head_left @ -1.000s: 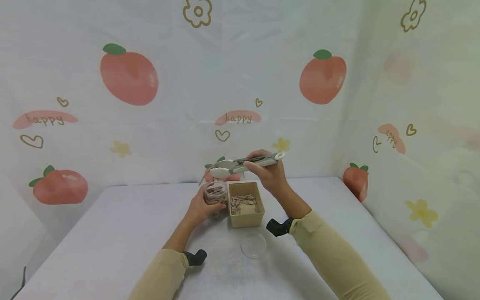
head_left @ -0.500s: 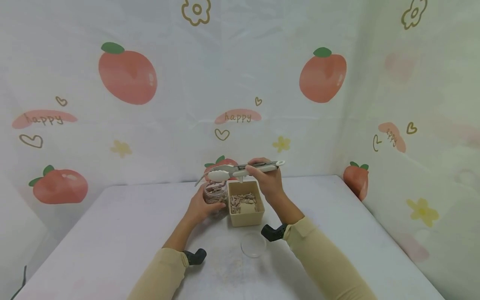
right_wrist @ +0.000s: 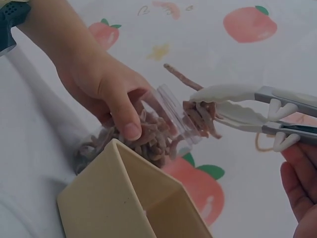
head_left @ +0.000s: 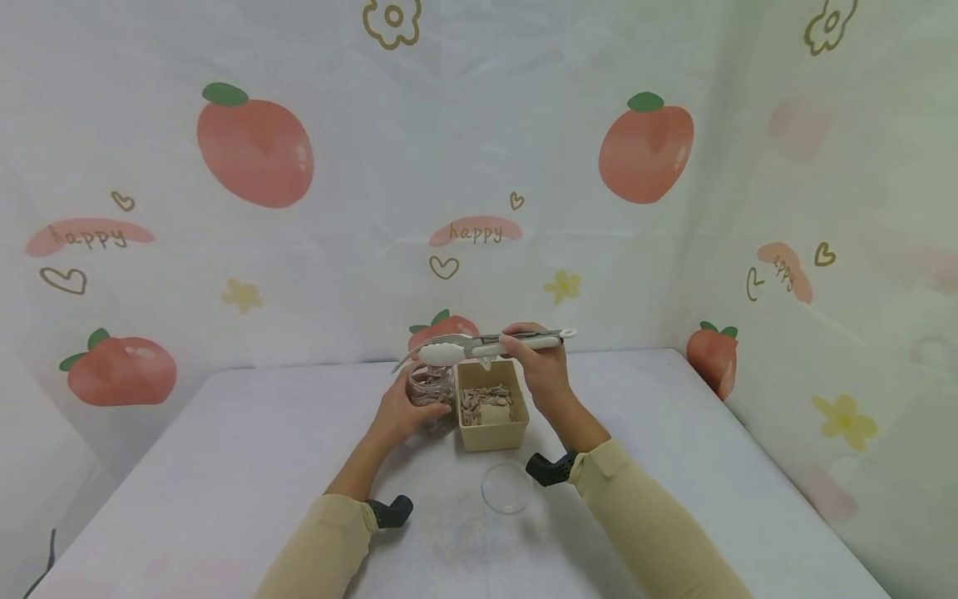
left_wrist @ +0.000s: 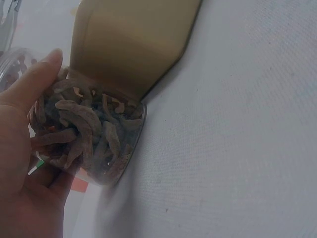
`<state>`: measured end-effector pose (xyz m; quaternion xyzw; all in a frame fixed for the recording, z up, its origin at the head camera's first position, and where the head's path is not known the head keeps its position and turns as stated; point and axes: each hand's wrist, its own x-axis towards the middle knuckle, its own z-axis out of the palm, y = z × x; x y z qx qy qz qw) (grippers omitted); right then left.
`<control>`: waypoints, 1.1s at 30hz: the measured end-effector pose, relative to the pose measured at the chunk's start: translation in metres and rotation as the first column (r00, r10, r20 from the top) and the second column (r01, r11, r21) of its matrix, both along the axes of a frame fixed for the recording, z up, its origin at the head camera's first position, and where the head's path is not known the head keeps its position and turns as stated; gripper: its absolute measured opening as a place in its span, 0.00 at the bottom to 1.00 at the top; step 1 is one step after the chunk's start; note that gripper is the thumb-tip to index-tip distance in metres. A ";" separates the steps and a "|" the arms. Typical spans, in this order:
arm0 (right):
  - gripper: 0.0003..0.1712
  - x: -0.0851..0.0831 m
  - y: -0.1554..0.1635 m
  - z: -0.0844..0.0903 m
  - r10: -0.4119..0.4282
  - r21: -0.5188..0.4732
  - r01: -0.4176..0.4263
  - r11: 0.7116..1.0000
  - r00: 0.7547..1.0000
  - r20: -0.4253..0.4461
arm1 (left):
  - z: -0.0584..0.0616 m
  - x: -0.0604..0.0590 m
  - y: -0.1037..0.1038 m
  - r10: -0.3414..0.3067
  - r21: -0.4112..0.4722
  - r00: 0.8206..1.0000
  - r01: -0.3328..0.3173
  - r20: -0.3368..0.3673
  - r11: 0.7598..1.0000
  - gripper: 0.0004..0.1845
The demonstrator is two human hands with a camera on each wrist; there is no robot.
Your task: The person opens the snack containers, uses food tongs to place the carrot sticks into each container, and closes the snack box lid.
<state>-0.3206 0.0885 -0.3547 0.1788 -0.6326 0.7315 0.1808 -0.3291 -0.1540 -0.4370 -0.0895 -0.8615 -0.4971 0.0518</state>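
Note:
My left hand (head_left: 416, 408) grips a clear jar (head_left: 430, 384) of brown dried strips, tilted on the table against a beige box (head_left: 490, 409). The left wrist view shows that jar (left_wrist: 89, 134) in my fingers, pressed to the box wall (left_wrist: 129, 39). My right hand (head_left: 527, 348) holds white-tipped tongs (head_left: 479, 343) level above the jar mouth. In the right wrist view the tongs (right_wrist: 237, 106) pinch a few brown strips (right_wrist: 198, 116) just at the jar's open rim (right_wrist: 171, 111). The beige box also holds brown strips.
A clear round lid (head_left: 506, 488) lies on the white table (head_left: 224, 449) in front of the box. A fruit-printed cloth backdrop (head_left: 479, 166) closes off the back and the right side.
My right hand has lowered the tongs a little, bringing their tips down over the jar mouth. The left hand and jar have stayed in place.

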 end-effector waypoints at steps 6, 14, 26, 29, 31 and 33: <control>0.14 -0.003 0.000 -0.006 -0.001 -0.068 0.002 0.998 1.000 0.013 | 0.002 0.000 0.000 0.001 0.006 1.000 -0.001 0.012 1.000 0.54; 0.11 -0.001 -0.007 -0.008 0.003 -0.096 0.002 0.995 0.999 0.049 | 0.001 0.000 0.000 0.003 0.008 1.000 -0.003 -0.001 1.000 0.55; 0.13 -0.007 0.003 -0.009 -0.005 -0.100 0.010 0.995 0.999 0.048 | 0.002 0.000 0.000 -0.007 0.021 1.000 0.007 -0.004 1.000 0.56; 0.13 -0.006 0.003 -0.009 -0.004 -0.110 0.009 0.994 0.999 0.046 | 0.001 0.000 0.000 -0.009 0.022 1.000 0.009 0.004 1.000 0.56; 0.13 -0.005 0.003 -0.009 -0.004 -0.122 0.010 0.992 0.999 0.049 | 0.000 0.000 0.000 -0.010 0.021 1.000 0.010 0.004 1.000 0.55; 0.12 -0.005 0.002 -0.009 -0.005 -0.132 0.012 0.991 0.999 0.054 | -0.001 0.000 0.000 -0.009 0.026 1.000 0.009 -0.002 1.000 0.55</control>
